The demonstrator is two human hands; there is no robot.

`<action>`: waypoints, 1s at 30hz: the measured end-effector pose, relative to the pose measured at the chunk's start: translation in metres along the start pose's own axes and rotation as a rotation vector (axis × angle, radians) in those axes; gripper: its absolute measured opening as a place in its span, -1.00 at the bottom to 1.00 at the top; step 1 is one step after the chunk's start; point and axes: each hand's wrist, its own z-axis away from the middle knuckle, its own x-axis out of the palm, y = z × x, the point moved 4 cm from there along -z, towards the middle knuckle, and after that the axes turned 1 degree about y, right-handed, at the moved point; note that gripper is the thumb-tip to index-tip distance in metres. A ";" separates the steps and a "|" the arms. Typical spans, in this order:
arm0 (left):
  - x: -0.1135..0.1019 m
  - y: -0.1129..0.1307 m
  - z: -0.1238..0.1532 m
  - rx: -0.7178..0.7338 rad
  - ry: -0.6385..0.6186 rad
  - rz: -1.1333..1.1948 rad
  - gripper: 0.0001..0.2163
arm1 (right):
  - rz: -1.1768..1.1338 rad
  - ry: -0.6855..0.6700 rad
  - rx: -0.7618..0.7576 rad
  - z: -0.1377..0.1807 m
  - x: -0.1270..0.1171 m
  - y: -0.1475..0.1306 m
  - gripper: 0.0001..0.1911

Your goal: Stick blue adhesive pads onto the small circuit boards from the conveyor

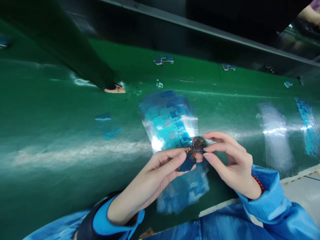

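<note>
A small circuit board [197,143] with dark and coppery parts is in my left hand [165,166], gripped between thumb and fingers. Blue film [187,163] covers its lower part, and a curved, see-through edge stretches to the right. At that edge, the thumb and a finger of my right hand [230,160] pinch the film, with the index finger raised apart. Beneath the hands lie sheets of blue film pieces [170,116], fanned out on the green tabletop [75,133]. Glare whitens parts of these sheets.
Further circuit boards [163,60] lie along the back, below a dark shelf edge [200,46]. A dark green post [92,60] stands at left. Loose film scraps [107,126] lie left. Clear sheets [275,133] and more blue sheets [307,123] are right. Someone's arm [310,15] shows top right.
</note>
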 end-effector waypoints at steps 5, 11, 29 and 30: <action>-0.002 0.000 0.001 0.010 0.000 0.005 -0.86 | 0.055 -0.022 -0.070 -0.002 -0.001 -0.006 -0.87; -0.002 0.002 0.001 0.017 0.027 0.016 -0.90 | 0.122 -0.031 -0.195 -0.004 -0.003 -0.014 -0.86; -0.002 0.006 0.002 0.066 0.095 -0.043 -0.83 | 0.253 -0.157 -0.523 0.018 -0.004 -0.017 -0.76; -0.002 0.007 0.002 0.067 0.103 -0.046 -0.83 | 0.234 -0.159 -0.527 0.019 -0.004 -0.017 -0.76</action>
